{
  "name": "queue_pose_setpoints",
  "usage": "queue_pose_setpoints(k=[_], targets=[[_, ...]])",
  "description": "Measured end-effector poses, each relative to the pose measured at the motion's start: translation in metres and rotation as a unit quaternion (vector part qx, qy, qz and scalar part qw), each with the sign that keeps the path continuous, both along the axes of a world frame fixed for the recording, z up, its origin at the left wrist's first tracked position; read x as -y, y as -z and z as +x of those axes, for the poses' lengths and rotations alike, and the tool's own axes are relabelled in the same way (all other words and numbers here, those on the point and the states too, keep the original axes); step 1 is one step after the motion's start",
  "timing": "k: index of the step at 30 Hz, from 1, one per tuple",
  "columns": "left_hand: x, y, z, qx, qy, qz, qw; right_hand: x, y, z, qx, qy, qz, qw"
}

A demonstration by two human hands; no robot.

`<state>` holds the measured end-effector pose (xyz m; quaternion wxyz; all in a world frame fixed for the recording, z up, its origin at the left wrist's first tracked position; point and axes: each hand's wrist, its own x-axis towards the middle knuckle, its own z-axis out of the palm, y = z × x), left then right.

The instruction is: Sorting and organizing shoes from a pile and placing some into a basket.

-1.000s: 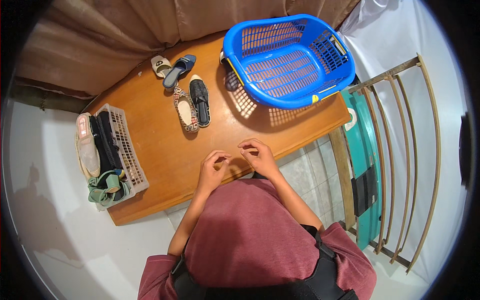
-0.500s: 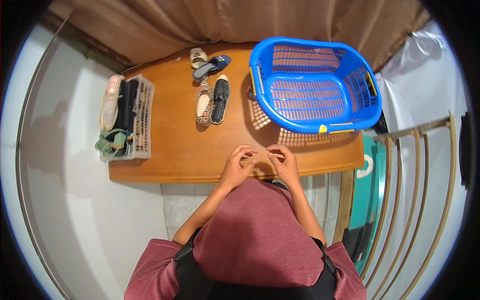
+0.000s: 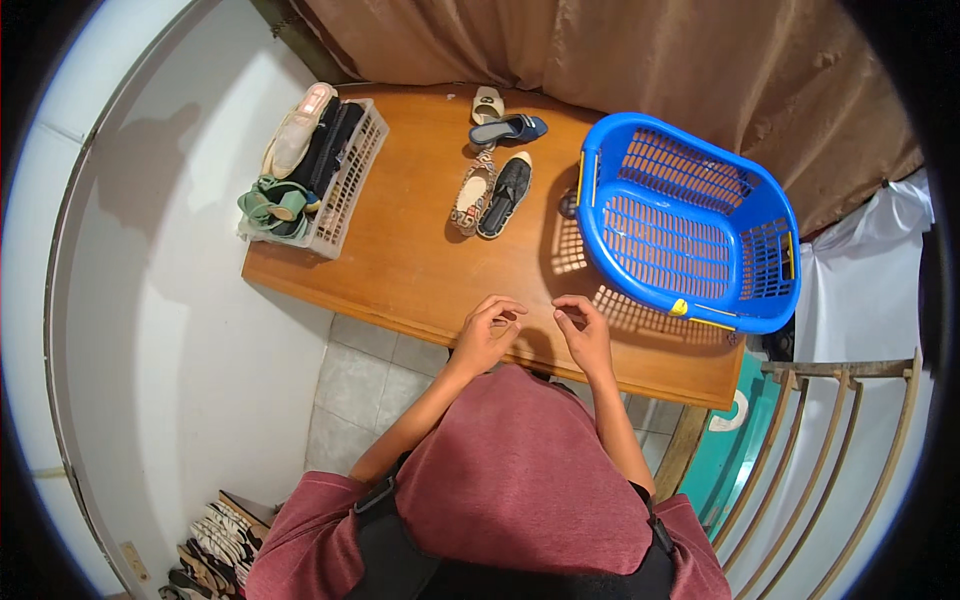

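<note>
My left hand [image 3: 488, 335] and my right hand [image 3: 586, 338] hover over the near edge of a brown wooden table [image 3: 410, 240]. Both are empty, with loosely bent fingers and a small gap between the two hands. Beyond them lie a patterned flat shoe [image 3: 474, 192] and a black espadrille-style shoe [image 3: 507, 197], side by side. Behind these, a blue slipper [image 3: 511, 129] partly overlaps a cream shoe [image 3: 488, 104]. A large blue plastic laundry basket [image 3: 690, 322] stands at the right, with nothing seen inside it.
On the table's left end, a white plastic crate [image 3: 352, 180] holds several shoes, among them a green strappy sandal [image 3: 277, 208]. A brown curtain [image 3: 680, 60] hangs behind. Wooden rack bars [image 3: 800, 450] stand at the right; more footwear [image 3: 215, 540] sits low at the left.
The view has turned to the left, so the table looks tilted and the footwear at lower left has come into sight. Both hands stay empty near the table edge.
</note>
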<state>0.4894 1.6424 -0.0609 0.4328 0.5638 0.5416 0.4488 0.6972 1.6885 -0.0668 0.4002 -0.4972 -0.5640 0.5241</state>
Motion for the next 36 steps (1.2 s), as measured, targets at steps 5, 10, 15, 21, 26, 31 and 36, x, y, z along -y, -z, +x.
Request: queue_pose_setpoints(k=[5, 10, 15, 21, 26, 31, 36], targets=[[0.001, -0.002, -0.01, 0.006, -0.002, -0.005, 1.0, -0.004, -0.001, -0.013, 0.01, -0.017, 0.003, 1.0], [-0.002, -0.001, -0.023, 0.001, 0.004, -0.002, 1.0, -0.004, -0.001, -0.023, 0.016, -0.013, -0.007, 1.0], [-0.003, 0.001, -0.033, -0.004, 0.008, -0.006, 1.0, -0.001, 0.005, -0.028, 0.021, -0.009, -0.009, 1.0], [-0.003, -0.002, -0.038, -0.002, 0.01, -0.021, 1.0, 0.001, 0.007, -0.03, 0.03, -0.005, -0.012, 0.999], [-0.006, -0.001, -0.041, 0.01, 0.019, -0.017, 1.0, 0.0, 0.009, -0.033, 0.032, 0.004, -0.006, 0.999], [-0.01, 0.002, -0.04, 0.012, 0.031, -0.017, 0.999, 0.002, 0.013, -0.03, 0.028, 0.014, -0.008, 0.999], [-0.015, 0.001, -0.031, 0.004, 0.052, -0.004, 0.999, 0.004, 0.002, -0.023, 0.02, 0.039, -0.041, 0.998]])
